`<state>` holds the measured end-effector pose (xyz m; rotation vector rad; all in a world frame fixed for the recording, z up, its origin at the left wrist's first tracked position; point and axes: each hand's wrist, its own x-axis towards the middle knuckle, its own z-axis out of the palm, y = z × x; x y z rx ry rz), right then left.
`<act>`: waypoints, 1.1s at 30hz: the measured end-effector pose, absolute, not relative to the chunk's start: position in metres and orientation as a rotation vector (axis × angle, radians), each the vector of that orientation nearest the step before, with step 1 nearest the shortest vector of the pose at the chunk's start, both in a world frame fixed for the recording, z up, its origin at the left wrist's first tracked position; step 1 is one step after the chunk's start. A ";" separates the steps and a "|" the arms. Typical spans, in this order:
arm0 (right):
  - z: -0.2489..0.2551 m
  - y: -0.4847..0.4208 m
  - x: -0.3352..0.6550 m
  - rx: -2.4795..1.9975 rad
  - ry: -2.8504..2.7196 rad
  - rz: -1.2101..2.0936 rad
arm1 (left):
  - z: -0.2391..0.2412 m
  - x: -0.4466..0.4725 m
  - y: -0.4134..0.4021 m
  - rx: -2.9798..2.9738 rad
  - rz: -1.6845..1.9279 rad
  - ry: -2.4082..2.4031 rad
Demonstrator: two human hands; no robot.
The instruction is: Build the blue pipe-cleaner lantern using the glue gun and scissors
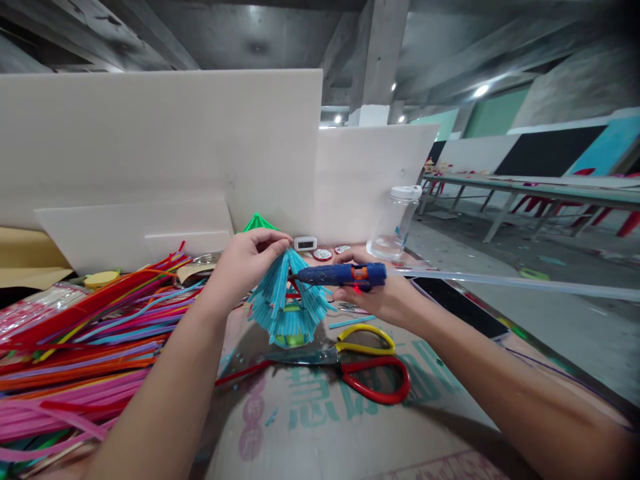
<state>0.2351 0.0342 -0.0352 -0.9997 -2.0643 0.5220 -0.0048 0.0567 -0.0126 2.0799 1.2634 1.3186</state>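
My left hand pinches the top of a small cone-shaped model made of blue straws, holding it just above the cardboard sheet. My right hand grips a blue hot-glue gun with an orange trigger part; its nozzle points left at the upper side of the straw cone. A long clear glue stick juts out of the gun's back to the right. Directly under the cone lie scissors with a yellow and a red handle.
A heap of coloured straws fills the left side. White foam boards stand behind. A clear plastic jar, a small digital clock, a green cone and a dark phone sit around the work spot.
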 end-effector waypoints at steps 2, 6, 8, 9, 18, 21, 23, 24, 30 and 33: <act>-0.035 0.034 0.236 -0.992 -2.060 0.554 | -0.012 -0.004 0.056 2.079 1.318 1.266; -0.033 0.031 0.235 -1.002 -2.062 0.592 | -0.010 -0.004 0.055 2.077 1.315 1.264; -0.031 0.029 0.235 -1.020 -2.067 0.603 | -0.010 -0.004 0.055 2.081 1.316 1.262; -0.030 0.029 0.234 -1.029 -2.070 0.609 | -0.010 -0.004 0.055 2.084 1.318 1.262; -0.024 0.023 0.234 -1.040 -2.160 0.493 | -0.011 -0.004 0.054 2.113 1.323 1.277; -0.023 0.022 0.235 -1.008 -2.195 0.482 | -0.011 -0.005 0.055 2.117 1.324 1.256; -0.023 0.021 0.236 -1.000 -2.212 0.467 | -0.012 -0.004 0.055 2.117 1.319 1.250; -0.023 0.020 0.236 -0.996 -2.220 0.457 | -0.011 -0.004 0.055 2.119 1.317 1.255; -0.019 0.016 0.237 -0.985 -2.291 0.408 | -0.009 -0.001 0.049 2.143 1.334 1.279; -0.018 0.013 0.238 -0.976 -2.314 0.381 | -0.007 0.002 0.046 2.149 1.330 1.282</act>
